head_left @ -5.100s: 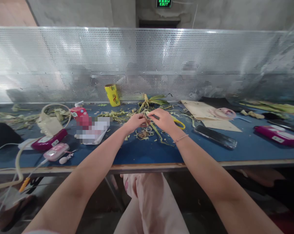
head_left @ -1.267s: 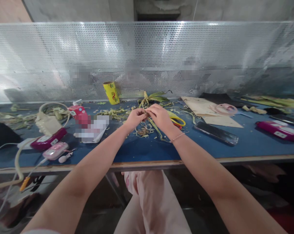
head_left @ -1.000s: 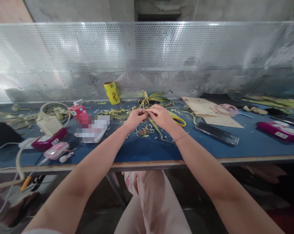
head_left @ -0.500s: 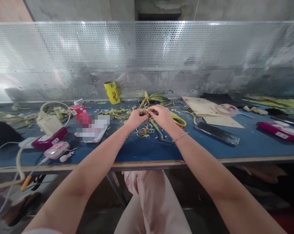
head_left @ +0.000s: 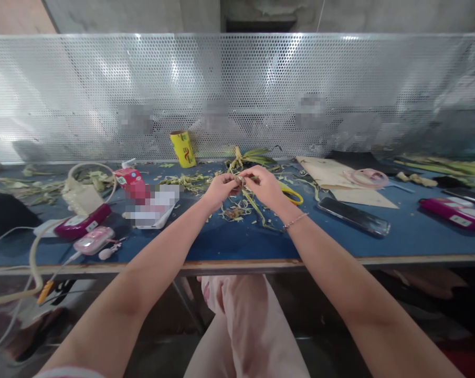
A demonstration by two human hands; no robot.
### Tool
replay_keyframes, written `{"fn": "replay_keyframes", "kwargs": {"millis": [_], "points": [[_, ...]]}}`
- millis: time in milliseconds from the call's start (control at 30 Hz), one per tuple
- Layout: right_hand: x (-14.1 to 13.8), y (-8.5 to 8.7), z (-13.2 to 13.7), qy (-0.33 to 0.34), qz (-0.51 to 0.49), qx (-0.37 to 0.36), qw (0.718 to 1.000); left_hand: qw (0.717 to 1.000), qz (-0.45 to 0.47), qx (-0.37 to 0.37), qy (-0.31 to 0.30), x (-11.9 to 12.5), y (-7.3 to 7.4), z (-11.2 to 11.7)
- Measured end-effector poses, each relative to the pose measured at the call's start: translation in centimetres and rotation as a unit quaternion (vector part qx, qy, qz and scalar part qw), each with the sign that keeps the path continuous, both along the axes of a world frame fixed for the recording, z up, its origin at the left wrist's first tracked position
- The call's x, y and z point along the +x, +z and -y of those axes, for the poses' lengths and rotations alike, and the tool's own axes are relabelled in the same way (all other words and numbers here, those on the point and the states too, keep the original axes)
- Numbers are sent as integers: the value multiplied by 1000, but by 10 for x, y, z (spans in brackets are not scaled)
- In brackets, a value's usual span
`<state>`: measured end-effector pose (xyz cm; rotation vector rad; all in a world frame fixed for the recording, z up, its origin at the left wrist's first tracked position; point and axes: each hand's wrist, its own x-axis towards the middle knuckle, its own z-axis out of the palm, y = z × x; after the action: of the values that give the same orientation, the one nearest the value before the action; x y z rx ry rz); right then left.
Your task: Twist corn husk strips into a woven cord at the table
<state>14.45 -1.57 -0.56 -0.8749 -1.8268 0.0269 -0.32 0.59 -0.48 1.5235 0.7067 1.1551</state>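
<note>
Over the middle of the blue table point(head_left: 221, 247), my left hand point(head_left: 221, 190) and my right hand point(head_left: 263, 188) meet with their fingertips pinched together. Between them is a thin, pale green-yellow plant stem point(head_left: 243, 190), largely covered by the fingers. A long green strip point(head_left: 261, 212) trails down the table beside my right hand. Below the hands lies a small heap of pale shavings point(head_left: 234, 212). A yellow loop handle point(head_left: 294, 195), its other end hidden, shows behind my right wrist. Just beyond the hands sits a leafy plant piece point(head_left: 255, 156).
A yellow can-like tube point(head_left: 182, 149) stands near the perforated metal screen point(head_left: 237, 79). To the left are a red carton point(head_left: 132, 181), a white phone-like device point(head_left: 158, 207) and a magenta device point(head_left: 83, 223). Rightward lie a dark phone point(head_left: 353, 216), cardboard point(head_left: 327, 173) and another magenta device point(head_left: 455, 214).
The view has shifted slightly. Both hands stay together at the same spot, with small changes in finger position around the plant stem.
</note>
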Motion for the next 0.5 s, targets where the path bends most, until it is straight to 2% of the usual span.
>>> {"fn": "replay_keyframes", "kwargs": {"millis": [100,200,500], "points": [[1,2,1,13,15,5,1000,999,22,-34,0,0,2,0],[2,3,3,22,29,18,999,999,18,-38,-1,-1,3,2],[4,1,0,17,-16,17,1000,1000,23,-1,10,-1,4,5]]}}
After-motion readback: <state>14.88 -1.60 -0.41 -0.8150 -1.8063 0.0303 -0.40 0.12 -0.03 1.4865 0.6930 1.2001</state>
